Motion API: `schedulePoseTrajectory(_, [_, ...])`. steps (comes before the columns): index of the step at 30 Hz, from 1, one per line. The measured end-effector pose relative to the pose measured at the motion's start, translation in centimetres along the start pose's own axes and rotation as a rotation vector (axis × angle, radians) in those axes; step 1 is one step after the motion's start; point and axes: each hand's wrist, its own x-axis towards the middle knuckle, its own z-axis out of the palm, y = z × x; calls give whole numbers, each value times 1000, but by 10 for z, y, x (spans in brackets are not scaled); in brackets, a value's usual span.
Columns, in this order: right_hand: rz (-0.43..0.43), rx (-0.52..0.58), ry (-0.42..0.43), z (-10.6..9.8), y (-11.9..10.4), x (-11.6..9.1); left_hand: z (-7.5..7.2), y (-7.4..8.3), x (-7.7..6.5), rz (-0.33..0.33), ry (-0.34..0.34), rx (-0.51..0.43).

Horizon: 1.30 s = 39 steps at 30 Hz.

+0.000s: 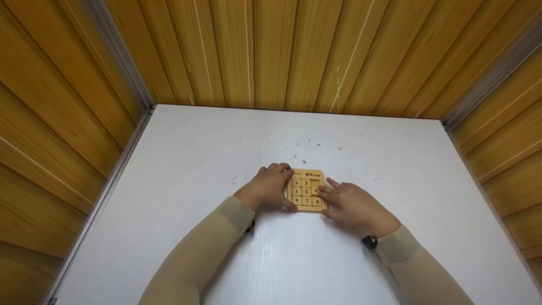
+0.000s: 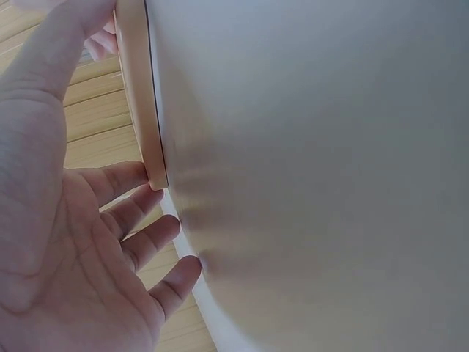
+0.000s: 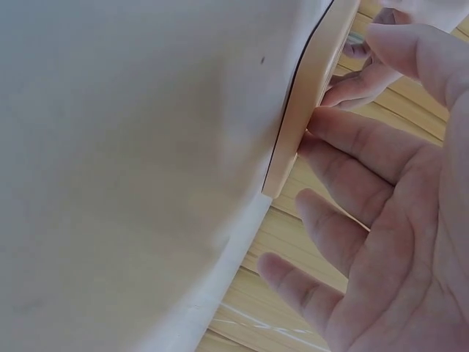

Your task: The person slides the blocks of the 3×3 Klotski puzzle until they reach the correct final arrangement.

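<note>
A wooden sliding number puzzle (image 1: pixel 312 209) lies flat on the white table, between both hands. Its top row reads 2, 3, then a gap at the right; below come 1, 5, 6 and 4, 7, 8. My left hand (image 1: pixel 271 186) holds the puzzle's left side, thumb at the near corner and index finger near the far one. With extended fingers, my right hand (image 1: pixel 353 207) reaches over the right edge, a fingertip at the tile marked 6 (image 1: pixel 316 191) and the thumb by the near right corner. Both wrist views show the puzzle's edge (image 2: pixel 139 95) beside spread fingers.
The white table (image 1: pixel 190 148) has small dark marks (image 1: pixel 305 161) beyond the puzzle. Wood-patterned walls (image 1: pixel 271 55) enclose its back and both sides, with metal strips (image 1: pixel 123 55) at the corners. A dark wrist device (image 1: pixel 370 242) sits on the right wrist.
</note>
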Motion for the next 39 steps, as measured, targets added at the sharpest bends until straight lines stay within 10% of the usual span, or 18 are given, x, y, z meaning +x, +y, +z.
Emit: schedulePoseTrajectory(39, [-5, 88, 95, -4, 8, 11, -1, 2, -1, 1, 0, -31])
